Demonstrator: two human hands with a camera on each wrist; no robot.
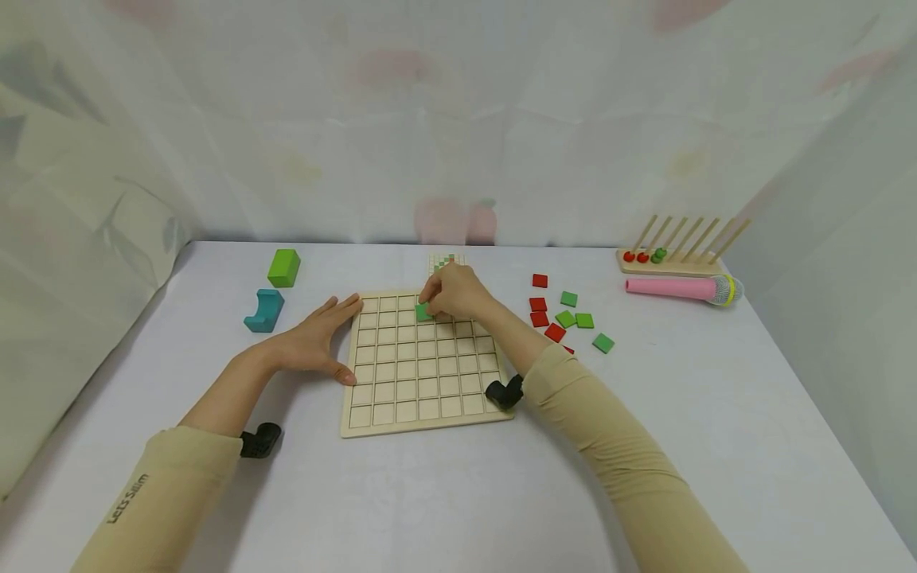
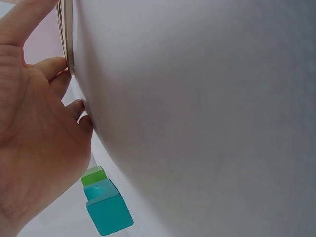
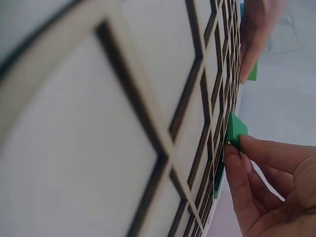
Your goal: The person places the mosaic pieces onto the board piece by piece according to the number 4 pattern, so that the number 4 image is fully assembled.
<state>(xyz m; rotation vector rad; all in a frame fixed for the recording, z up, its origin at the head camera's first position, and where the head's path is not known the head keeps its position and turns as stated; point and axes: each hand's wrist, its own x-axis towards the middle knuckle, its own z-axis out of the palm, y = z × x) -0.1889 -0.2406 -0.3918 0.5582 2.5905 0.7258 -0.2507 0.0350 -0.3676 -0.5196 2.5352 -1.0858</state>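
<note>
A wooden grid board (image 1: 430, 427) with square cells lies on the white table. My right hand (image 1: 458, 288) pinches a green square tile (image 3: 237, 131) between thumb and fingers over the board's far rows. In the right wrist view that tile stands tilted against the grid, and a darker green tile (image 3: 218, 178) shows beneath the fingers. My left hand (image 1: 310, 338) lies along the board's left side with its fingers spread, thumb and fingertips touching the rim. Behind my right hand is a small card (image 1: 437, 263) with a green-and-white checked pattern, partly covered.
Right of the board lie several loose red tiles (image 1: 538, 304) and green tiles (image 1: 584, 321). Farther right are a pink toy microphone (image 1: 669, 288) and a pegged bead rack (image 1: 673, 267). On the left stand a green block (image 1: 283, 269) and a teal curved block (image 1: 267, 310).
</note>
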